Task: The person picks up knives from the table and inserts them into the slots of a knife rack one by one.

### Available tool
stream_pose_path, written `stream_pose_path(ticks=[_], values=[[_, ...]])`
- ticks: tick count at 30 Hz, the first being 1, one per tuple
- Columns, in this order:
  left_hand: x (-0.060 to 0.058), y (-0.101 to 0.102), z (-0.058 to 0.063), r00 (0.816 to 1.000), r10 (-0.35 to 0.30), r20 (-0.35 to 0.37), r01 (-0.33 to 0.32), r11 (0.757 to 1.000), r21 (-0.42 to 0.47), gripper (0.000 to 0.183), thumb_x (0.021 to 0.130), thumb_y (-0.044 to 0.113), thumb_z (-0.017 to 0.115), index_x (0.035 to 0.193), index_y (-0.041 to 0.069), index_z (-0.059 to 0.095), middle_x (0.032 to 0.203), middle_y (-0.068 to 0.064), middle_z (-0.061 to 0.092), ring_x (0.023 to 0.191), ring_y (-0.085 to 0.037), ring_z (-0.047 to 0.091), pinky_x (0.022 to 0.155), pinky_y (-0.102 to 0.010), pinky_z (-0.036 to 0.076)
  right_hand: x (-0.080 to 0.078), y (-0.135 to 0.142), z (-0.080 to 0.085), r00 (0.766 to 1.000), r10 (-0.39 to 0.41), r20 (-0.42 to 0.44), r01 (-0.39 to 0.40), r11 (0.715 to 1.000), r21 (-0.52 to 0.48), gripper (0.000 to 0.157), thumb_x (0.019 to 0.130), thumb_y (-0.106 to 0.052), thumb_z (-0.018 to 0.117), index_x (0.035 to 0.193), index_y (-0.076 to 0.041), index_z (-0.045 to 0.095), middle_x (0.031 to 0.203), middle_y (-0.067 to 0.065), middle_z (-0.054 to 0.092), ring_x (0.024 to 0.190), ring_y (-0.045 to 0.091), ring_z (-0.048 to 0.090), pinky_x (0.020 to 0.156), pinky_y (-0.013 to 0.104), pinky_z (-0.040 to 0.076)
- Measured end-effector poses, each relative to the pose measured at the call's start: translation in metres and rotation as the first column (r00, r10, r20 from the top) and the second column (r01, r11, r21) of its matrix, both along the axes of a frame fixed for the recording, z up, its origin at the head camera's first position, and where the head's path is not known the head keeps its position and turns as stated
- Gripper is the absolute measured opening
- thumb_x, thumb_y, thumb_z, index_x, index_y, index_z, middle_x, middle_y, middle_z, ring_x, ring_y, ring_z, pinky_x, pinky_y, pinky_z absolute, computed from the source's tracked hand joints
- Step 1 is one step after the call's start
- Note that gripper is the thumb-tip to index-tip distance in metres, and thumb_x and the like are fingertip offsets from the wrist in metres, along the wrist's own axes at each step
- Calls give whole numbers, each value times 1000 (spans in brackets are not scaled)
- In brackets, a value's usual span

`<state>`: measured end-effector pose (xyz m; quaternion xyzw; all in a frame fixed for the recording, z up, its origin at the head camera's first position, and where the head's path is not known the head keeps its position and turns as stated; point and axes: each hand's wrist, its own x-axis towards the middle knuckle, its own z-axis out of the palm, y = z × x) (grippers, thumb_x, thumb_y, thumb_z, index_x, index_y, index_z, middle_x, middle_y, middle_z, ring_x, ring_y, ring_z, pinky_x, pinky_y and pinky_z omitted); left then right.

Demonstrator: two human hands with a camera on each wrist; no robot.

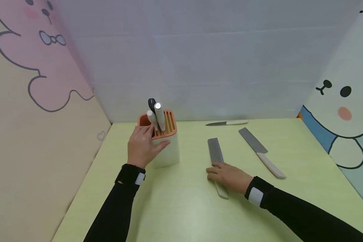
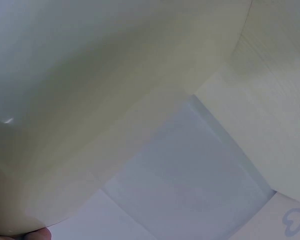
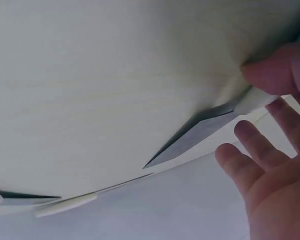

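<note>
My left hand [image 1: 141, 145] grips the orange-rimmed white knife block [image 1: 167, 154] at its left side, fingers over the rim and thumb along the front. Two pale handles [image 1: 160, 117] and a black handle [image 1: 151, 103] stick up from the block. In the left wrist view, the block's pale wall [image 2: 115, 75] fills the upper left, with a fingertip [image 2: 38, 234] at the bottom. My right hand [image 1: 230, 176] holds a broad-bladed kitchen knife [image 1: 215, 150] by its pale handle, thumb and fingers on either side. Its blade [image 3: 190, 140] points away along the table.
Another broad kitchen knife [image 1: 261, 151] lies diagonally to the right, handle towards me. Near the table's back edge lies a small paring knife [image 1: 227, 123]. A white back wall [image 1: 199, 67] and printed side panels [image 1: 345, 141] enclose the pale table [image 1: 175, 208].
</note>
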<state>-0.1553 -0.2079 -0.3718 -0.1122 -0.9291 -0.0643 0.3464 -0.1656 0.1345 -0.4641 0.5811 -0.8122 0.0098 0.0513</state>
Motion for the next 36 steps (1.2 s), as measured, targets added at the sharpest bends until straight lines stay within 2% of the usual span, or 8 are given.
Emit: stream_pose_path(ticks=[3, 10, 13, 16, 20, 26, 31, 36], values=[[0, 2, 0, 1000, -1, -2, 1, 1000, -6, 82, 68, 63, 72, 122, 2, 59, 103, -14, 67, 96, -29, 54, 90, -43, 48, -1, 0, -1, 1000, 16, -11, -16, 1000, 23, 44, 79, 0, 71, 118, -14, 56, 124, 6, 57, 116, 31, 50, 91, 43, 49], [-1, 2, 2, 1000, -1, -22, 1, 1000, -12, 82, 68, 64, 72, 121, 3, 60, 103, -13, 67, 95, -29, 54, 87, -42, 49, -5, -4, 4, 996, 73, -51, -73, 997, -10, 31, 81, -9, 71, 109, -15, 59, 108, -2, 63, 97, 19, 55, 82, 32, 52], [-2, 2, 3, 1000, -5, -22, 4, 1000, -16, 83, 68, 65, 71, 122, 2, 59, 103, -14, 67, 95, -29, 54, 86, -42, 49, -3, -8, 7, 995, 77, -63, -78, 997, -7, 31, 81, -14, 73, 109, -17, 60, 104, -4, 64, 89, 16, 56, 75, 29, 52], [-2, 2, 3, 1000, -6, -24, 6, 1000, -17, 82, 68, 65, 71, 120, 2, 60, 103, -14, 67, 95, -29, 54, 86, -42, 49, 2, -15, 9, 991, 72, -116, -69, 997, 27, 31, 79, -16, 75, 105, -19, 59, 93, -5, 64, 74, 14, 56, 64, 26, 51], [-1, 1, 3, 1000, -1, -23, 1, 1000, -3, 78, 68, 63, 72, 117, 3, 61, 102, -13, 68, 95, -29, 54, 86, -42, 49, 8, -29, 11, 966, 89, -242, -63, 991, 115, 27, 76, -18, 77, 95, -18, 59, 76, -6, 57, 58, 11, 51, 51, 22, 45], [0, 2, 0, 1000, -2, -3, 2, 1000, 6, 81, 69, 62, 72, 122, 3, 59, 102, -14, 67, 94, -29, 54, 84, -43, 50, 14, -43, 6, 916, 118, -384, -55, 984, 170, 20, 75, -20, 77, 84, -17, 60, 68, -5, 54, 53, 10, 51, 45, 20, 43], [-1, 2, -1, 1000, 1, -6, -1, 1000, 4, 80, 69, 62, 73, 121, 3, 59, 103, -14, 67, 95, -29, 54, 84, -43, 50, 17, -47, 0, 905, 82, -417, -25, 990, 140, 15, 77, -19, 74, 83, -16, 61, 66, -4, 55, 54, 11, 51, 44, 21, 42], [-2, 1, -1, 1000, -9, -15, 9, 1000, 9, 76, 69, 61, 73, 118, 4, 61, 102, -13, 68, 94, -29, 54, 85, -43, 50, 19, -46, 3, 897, 44, -440, -11, 997, 77, 14, 79, -17, 70, 79, -13, 57, 64, -3, 52, 53, 13, 49, 44, 23, 41]])
